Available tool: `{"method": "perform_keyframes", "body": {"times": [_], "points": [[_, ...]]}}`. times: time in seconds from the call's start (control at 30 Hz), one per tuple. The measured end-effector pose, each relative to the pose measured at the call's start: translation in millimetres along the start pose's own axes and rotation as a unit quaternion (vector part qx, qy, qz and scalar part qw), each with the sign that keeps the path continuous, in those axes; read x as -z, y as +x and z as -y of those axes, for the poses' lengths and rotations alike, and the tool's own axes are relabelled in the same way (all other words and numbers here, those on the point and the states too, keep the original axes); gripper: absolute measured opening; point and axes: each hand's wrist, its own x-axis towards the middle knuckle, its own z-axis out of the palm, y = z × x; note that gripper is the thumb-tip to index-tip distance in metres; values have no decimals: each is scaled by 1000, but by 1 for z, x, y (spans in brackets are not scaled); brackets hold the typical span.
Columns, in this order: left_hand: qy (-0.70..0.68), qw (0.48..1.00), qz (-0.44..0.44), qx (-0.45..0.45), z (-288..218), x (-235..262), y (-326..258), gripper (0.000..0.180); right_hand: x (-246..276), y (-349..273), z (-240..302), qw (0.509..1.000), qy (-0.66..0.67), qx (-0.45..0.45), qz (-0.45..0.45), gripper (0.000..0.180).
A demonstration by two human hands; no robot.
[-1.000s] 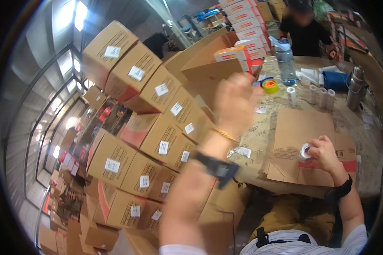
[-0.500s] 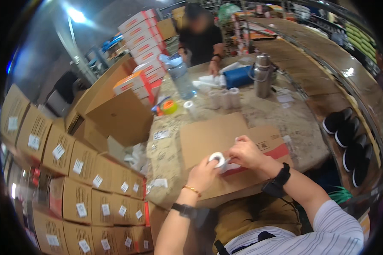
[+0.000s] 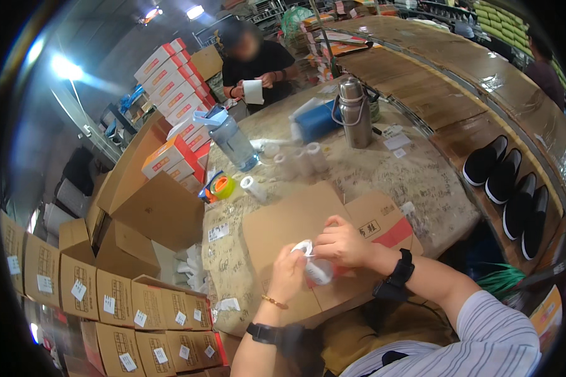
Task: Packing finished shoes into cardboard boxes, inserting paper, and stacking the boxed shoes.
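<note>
My left hand (image 3: 286,276) is closed around a roll of white labels (image 3: 303,246), held above a flattened brown carton (image 3: 289,217) on the table. A loose strip of the labels (image 3: 319,272) hangs from the roll between my hands. Close beside the roll, my right hand (image 3: 343,244) has its fingers pinched together at the strip; the fingertips are partly hidden. The carton has a red band and dark print on its right part, and it lies under both hands.
White rolls (image 3: 253,188), tape rolls (image 3: 221,186), a water jug (image 3: 233,141) and a steel flask (image 3: 356,119) stand on the table (image 3: 415,188). Stacked cartons (image 3: 113,298) fill the left. Black shoes (image 3: 503,176) line a right-hand shelf. Across the table, a person (image 3: 258,66) holds white material.
My view has shifted, and both hands stay at the roll. The loose strip now hangs lower. The person opposite has lifted a white item off the table.
</note>
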Motion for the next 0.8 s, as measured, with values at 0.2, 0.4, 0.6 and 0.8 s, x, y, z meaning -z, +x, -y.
{"method": "perform_keyframes", "body": {"times": [0.2,0.4,0.6,0.8], "points": [[-429,848,-151,271,32,20,40,24,6,-39,-51,893,175,-299,-288,4],[-21,937,-321,134,88,3,111,22,-25,-83,-48,907,136,-365,-158,15],[168,935,-308,54,115,-17,171,13,-17,-84,-43,897,142,-407,-103,14],[202,933,-266,134,140,-29,183,14,-15,-79,-43,879,179,-427,-115,15]]}}
